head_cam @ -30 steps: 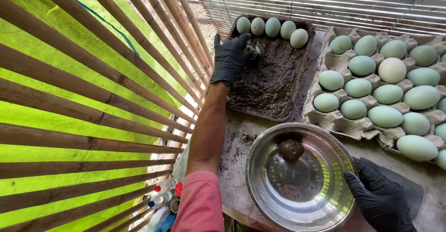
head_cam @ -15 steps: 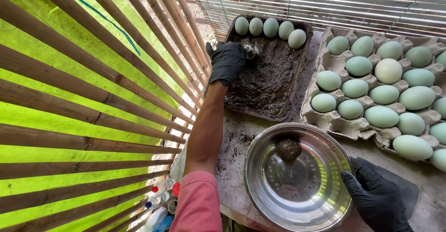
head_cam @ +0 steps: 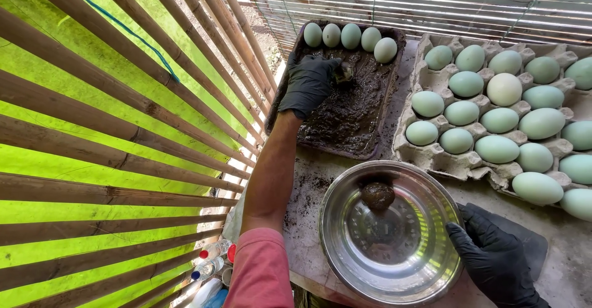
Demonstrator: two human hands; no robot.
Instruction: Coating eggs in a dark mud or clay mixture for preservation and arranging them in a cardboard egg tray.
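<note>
Left hand [head_cam: 308, 85], gloved, closes on a mud-coated egg [head_cam: 343, 72] over the dark mud tray [head_cam: 338, 151], just below the tray's row of clean eggs [head_cam: 349, 36]. Right hand [head_cam: 493, 258] grips the steel bowl [head_cam: 345, 246] rim. Carton [head_cam: 431, 160] crowds the tray's right edge; bare bench [head_cam: 305, 188] lies below it.

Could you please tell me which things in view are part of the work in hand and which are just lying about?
In use: left hand, mud-coated egg, mud tray, right hand, steel bowl, egg carton.
Lying about: bottles, bamboo slats.
</note>
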